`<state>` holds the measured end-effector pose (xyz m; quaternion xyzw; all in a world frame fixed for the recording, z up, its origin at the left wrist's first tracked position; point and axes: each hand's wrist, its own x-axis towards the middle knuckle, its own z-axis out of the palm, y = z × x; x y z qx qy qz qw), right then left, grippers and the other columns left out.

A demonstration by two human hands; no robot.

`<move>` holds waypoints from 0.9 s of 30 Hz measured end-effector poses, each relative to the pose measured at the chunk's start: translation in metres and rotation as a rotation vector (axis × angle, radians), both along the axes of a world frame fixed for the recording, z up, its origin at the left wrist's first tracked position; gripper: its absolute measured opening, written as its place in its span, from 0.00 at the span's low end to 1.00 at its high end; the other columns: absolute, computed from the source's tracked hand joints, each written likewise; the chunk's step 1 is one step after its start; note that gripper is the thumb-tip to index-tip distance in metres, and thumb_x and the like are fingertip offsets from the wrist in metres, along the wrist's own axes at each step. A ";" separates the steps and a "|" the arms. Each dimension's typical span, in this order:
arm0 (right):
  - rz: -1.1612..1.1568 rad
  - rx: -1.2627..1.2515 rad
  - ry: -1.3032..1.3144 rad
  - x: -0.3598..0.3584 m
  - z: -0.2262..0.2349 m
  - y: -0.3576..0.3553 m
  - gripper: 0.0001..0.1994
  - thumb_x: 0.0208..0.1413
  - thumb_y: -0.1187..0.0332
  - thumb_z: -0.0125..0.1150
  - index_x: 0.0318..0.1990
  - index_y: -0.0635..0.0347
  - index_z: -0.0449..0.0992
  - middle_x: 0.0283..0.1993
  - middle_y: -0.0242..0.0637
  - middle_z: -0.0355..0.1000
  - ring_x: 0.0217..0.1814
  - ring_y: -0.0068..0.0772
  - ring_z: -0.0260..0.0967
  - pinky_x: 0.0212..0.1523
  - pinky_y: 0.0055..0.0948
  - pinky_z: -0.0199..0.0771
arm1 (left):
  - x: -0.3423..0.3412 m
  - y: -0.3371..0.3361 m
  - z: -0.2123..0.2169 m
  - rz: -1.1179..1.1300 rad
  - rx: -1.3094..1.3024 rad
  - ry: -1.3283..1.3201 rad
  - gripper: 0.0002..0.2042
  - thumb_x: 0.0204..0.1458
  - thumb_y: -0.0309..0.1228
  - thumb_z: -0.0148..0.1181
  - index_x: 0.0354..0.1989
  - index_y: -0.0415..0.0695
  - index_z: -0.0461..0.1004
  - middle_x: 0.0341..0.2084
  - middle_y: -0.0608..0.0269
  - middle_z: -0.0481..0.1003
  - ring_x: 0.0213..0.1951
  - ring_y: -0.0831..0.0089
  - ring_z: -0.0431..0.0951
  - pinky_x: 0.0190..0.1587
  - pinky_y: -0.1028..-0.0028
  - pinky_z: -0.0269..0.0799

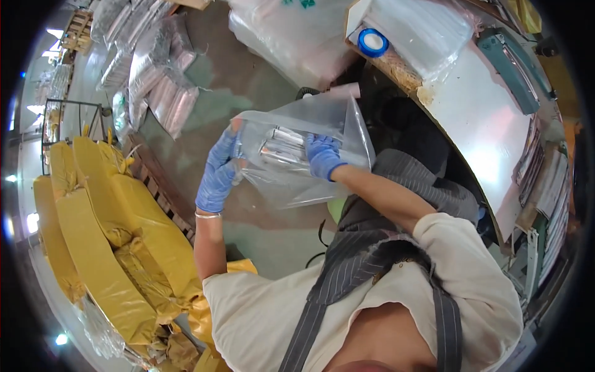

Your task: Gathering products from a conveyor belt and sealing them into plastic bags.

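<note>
Both my hands are up in front of my chest w/ a clear plastic bag between them. My left hand, blue glove, grips the bag's left edge from outside: fingers curled and pressed together on the film, thumb side toward the bag. My right hand, also blue-gloved, is reaching into the bag's open mouth, fingers closed round the end of a bundle of slim silvery packs inside. How tight that pinch is I can't tell; the film blurs it.

The relation that counts: the packs lie w/ their long axis running roughly left-right, from my right fingers toward my left hand. So the right hand is the nearer one, touching them at their right end; the left only touches the bag, just beside their far end. The bag's mouth opens to the right and up, a flap of film standing above my right knuckles.

Bag hangs in the air over the floor, touching nothing else that I can see. To my right, the pale surface curves past, w/ a blue-rimmed tape roll and more clear bags near its far end. To my left, well apart, yellow wrapped bundles are stacked low.
</note>
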<state>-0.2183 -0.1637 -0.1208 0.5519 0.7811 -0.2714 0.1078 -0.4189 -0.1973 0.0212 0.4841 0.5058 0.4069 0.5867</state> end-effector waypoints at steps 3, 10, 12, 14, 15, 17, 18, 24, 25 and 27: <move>0.023 -0.166 0.087 0.004 -0.070 -0.004 0.35 0.31 0.67 0.63 0.53 0.68 0.60 0.49 0.57 0.64 0.50 0.49 0.66 0.51 0.38 0.65 | -0.010 -0.001 -0.032 -0.079 0.220 0.061 0.33 0.41 0.22 0.55 0.60 0.41 0.55 0.60 0.63 0.56 0.21 0.90 0.60 0.17 0.89 0.52; 0.099 -0.120 0.272 0.109 -0.025 -0.018 0.22 0.35 0.67 0.61 0.42 0.66 0.70 0.41 0.54 0.69 0.45 0.52 0.67 0.47 0.38 0.66 | 0.001 -0.014 -0.014 0.249 -0.052 -0.288 0.35 0.39 0.24 0.56 0.61 0.41 0.53 0.61 0.61 0.54 0.20 0.91 0.55 0.17 0.89 0.50; 0.021 0.034 0.365 0.112 -0.010 -0.034 0.21 0.36 0.68 0.60 0.42 0.66 0.70 0.39 0.54 0.69 0.43 0.52 0.67 0.47 0.38 0.66 | 0.000 -0.006 -0.006 0.190 0.004 -0.299 0.35 0.38 0.22 0.56 0.61 0.41 0.54 0.60 0.59 0.56 0.24 0.91 0.59 0.18 0.89 0.51; -0.032 0.061 0.420 0.102 -0.013 -0.033 0.20 0.38 0.70 0.58 0.43 0.65 0.69 0.38 0.53 0.69 0.41 0.51 0.67 0.46 0.38 0.66 | -0.011 0.007 -0.007 0.159 0.104 -0.106 0.34 0.39 0.22 0.56 0.61 0.43 0.54 0.59 0.56 0.57 0.31 0.80 0.69 0.29 0.83 0.65; -0.040 -0.073 0.373 0.096 -0.038 -0.027 0.21 0.38 0.71 0.57 0.45 0.65 0.68 0.38 0.53 0.69 0.40 0.51 0.67 0.45 0.38 0.66 | 0.000 0.024 -0.009 0.121 0.130 -0.123 0.34 0.39 0.22 0.56 0.61 0.43 0.54 0.59 0.56 0.57 0.31 0.80 0.69 0.29 0.83 0.65; -0.733 -0.252 0.884 0.096 -0.063 -0.005 0.25 0.37 0.72 0.58 0.48 0.66 0.65 0.39 0.53 0.68 0.39 0.52 0.67 0.44 0.38 0.66 | 0.033 0.070 -0.015 -0.025 0.466 0.930 0.31 0.41 0.23 0.56 0.58 0.42 0.58 0.59 0.53 0.57 0.45 0.61 0.71 0.47 0.71 0.67; -0.371 -0.065 0.717 0.105 -0.050 -0.013 0.25 0.39 0.70 0.59 0.48 0.66 0.64 0.40 0.52 0.68 0.39 0.51 0.67 0.43 0.37 0.66 | 0.088 0.091 0.007 -0.031 0.650 1.018 0.25 0.41 0.25 0.57 0.53 0.41 0.64 0.55 0.51 0.61 0.53 0.50 0.65 0.56 0.64 0.60; 0.125 0.349 1.111 0.160 0.044 -0.024 0.23 0.44 0.65 0.61 0.48 0.63 0.66 0.39 0.47 0.68 0.37 0.47 0.67 0.40 0.37 0.68 | 0.318 0.241 0.011 -0.356 0.709 0.329 0.07 0.48 0.26 0.54 0.35 0.41 0.74 0.27 0.60 0.74 0.28 0.75 0.72 0.33 0.76 0.67; 0.118 0.380 1.101 0.179 0.053 -0.021 0.23 0.44 0.65 0.61 0.48 0.63 0.66 0.39 0.47 0.68 0.37 0.47 0.67 0.40 0.37 0.68 | 0.333 0.269 0.006 -0.373 0.735 0.321 0.07 0.48 0.26 0.54 0.35 0.41 0.74 0.27 0.60 0.74 0.28 0.75 0.72 0.33 0.76 0.67; -0.079 0.221 1.135 0.213 0.066 -0.017 0.21 0.44 0.68 0.62 0.47 0.62 0.67 0.34 0.42 0.68 0.33 0.37 0.69 0.36 0.31 0.70 | 0.344 0.319 -0.008 -0.522 1.009 1.036 0.07 0.49 0.30 0.55 0.31 0.40 0.73 0.25 0.56 0.73 0.28 0.73 0.72 0.33 0.76 0.67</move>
